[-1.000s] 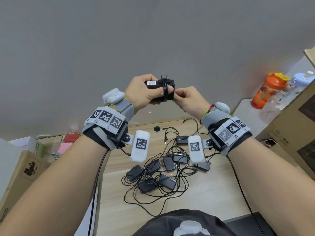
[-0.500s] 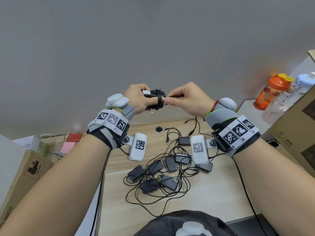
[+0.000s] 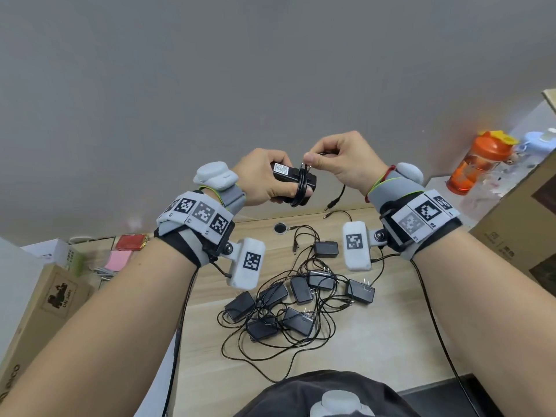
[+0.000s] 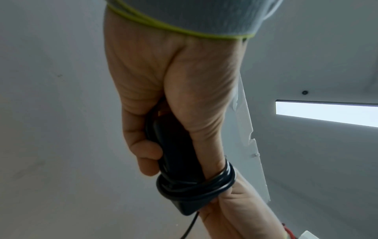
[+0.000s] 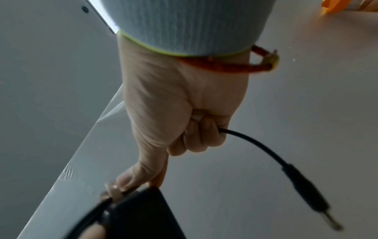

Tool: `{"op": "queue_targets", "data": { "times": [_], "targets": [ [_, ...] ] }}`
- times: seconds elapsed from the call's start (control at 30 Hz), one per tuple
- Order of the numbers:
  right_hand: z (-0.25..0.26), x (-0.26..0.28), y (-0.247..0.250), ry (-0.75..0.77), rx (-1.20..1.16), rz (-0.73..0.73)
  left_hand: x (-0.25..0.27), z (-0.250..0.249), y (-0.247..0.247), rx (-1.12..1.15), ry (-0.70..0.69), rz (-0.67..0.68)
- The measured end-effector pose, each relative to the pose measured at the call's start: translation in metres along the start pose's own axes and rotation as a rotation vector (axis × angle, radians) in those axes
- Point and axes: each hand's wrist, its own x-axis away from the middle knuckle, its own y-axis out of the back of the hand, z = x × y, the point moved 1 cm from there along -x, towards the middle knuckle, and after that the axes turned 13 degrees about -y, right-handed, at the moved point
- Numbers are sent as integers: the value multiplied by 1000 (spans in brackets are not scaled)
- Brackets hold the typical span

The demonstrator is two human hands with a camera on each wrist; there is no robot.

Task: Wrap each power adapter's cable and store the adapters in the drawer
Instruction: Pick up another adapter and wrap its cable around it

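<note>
Black adapter [image 3: 294,183] gripped by left hand [image 3: 262,177]; right hand [image 3: 343,164] pinches cable [image 3: 302,188] tail (nearly wound), next tuck plug [image 3: 332,203]

The cardboard box [image 3: 45,299] on the left carries a printed mark that seems to read "UN 3481", and lower on its side the letters "oico". The white label on the held adapter [image 3: 293,182] is too small to read.

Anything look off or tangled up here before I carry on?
Yes. The loose adapters on the desk lie in a heap with their cables crossing in one snarl. In the left hand, the held adapter has cable coils looped over the thumb too, while the right hand pinches the free cable end.
</note>
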Motion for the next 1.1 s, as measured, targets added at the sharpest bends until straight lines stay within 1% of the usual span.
{"op": "queue_targets", "data": {
  "times": [0.07, 0.17, 0.3, 0.37, 0.43, 0.53, 0.67, 0.77, 0.83, 0.9, 1.0, 1.1],
  "targets": [
    [-5, 0, -2, 1, -5, -27, 0, -5, -2, 60, -19, 4],
    [-19, -1, -9, -49, 4, -42, 0, -11, -2, 140, -40, -39],
    [-32, 2, -22, -129, 45, 8, -1, -14, -1, 271, -53, -147],
    [-34, 7, -29, -168, 47, 69, -2, -15, -1, 319, -41, -219],
    [-37, 11, -34, -197, 100, 122, -4, -14, 2, 340, -23, -298],
    [-35, 17, -39, -188, 157, 153, -7, -7, 8, 374, 12, -419],
    [-15, 27, -39, -90, 254, 166, -9, 8, 13, 340, 91, -520],
    [3, 30, -37, -24, 335, 116, -7, 17, 12, 265, 131, -518],
    [10, 26, -32, -3, 292, 32, -5, 20, 10, 223, 143, -494],
    [14, 23, -27, -12, 133, 3, -3, 20, 7, 196, 145, -463],
    [16, 20, -24, -34, -158, 51, -2, 18, 2, 179, 118, -373],
    [12, 19, -24, -32, -272, 77, -1, 15, 0, 164, 105, -289]
  ]
}}
